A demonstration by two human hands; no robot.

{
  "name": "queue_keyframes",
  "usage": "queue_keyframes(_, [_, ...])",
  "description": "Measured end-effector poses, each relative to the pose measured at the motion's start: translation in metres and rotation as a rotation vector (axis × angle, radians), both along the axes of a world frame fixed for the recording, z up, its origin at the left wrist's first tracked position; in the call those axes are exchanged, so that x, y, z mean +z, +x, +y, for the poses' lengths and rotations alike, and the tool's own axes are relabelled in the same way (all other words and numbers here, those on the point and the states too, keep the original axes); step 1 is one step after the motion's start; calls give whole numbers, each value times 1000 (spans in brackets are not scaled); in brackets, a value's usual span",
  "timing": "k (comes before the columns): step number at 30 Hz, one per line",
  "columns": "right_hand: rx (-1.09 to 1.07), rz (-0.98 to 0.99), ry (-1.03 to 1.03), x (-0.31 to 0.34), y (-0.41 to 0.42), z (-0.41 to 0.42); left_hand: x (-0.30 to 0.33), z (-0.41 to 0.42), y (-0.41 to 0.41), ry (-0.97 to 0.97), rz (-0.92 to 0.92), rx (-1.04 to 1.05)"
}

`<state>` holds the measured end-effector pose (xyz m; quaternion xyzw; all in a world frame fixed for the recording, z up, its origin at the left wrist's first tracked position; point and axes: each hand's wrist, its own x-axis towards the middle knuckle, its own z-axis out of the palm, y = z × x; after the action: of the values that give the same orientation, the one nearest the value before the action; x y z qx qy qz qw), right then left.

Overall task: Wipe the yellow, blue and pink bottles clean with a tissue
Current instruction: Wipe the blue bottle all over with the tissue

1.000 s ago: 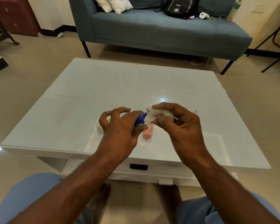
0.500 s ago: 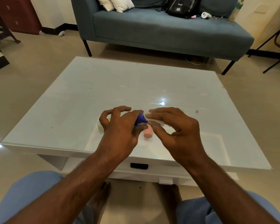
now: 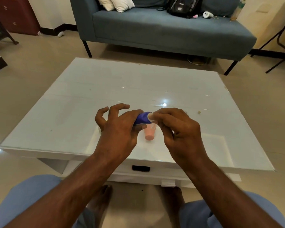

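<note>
My left hand [image 3: 117, 129] grips a small blue bottle [image 3: 142, 118] above the near middle of the white glass-topped table [image 3: 138, 86]. My right hand [image 3: 176, 129] presses a white tissue [image 3: 150, 116] against the blue bottle's right end; most of the tissue is hidden under the fingers. A pink bottle [image 3: 150, 133] lies on the table just below and between the two hands. The yellow bottle is hidden behind my left hand.
A small crumb [image 3: 199, 112] lies on the table to the right. A blue sofa [image 3: 163, 30] with pillows and a black backpack [image 3: 184, 5] stands beyond the table. My knees [image 3: 31, 199] and feet sit at the near table edge, above a drawer handle [image 3: 141, 168].
My right hand has closed over the tissue and slid it along the blue bottle's end, so less of the tissue shows. My left hand has kept its hold on the bottle.
</note>
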<state>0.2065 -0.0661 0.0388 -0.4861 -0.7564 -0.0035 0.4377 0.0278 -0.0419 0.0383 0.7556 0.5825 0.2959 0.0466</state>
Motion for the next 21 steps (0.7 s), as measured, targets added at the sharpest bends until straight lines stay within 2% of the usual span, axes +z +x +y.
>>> queue_keyframes(9, [47, -3, 8, -1, -6, -6, -4, -1, 4, 1, 17, -39])
queue_keyframes(12, [-19, 24, 0, 1, 2, -1, -7, 1, 0, 23, -29, 7])
queue_keyframes(18, [60, 3, 36, 1, -4, -7, -7, -1, 3, -18, -68, -46])
queue_keyframes(21, [9, 31, 16, 3, 1, -4, -9, 1, 1, -4, -106, -41])
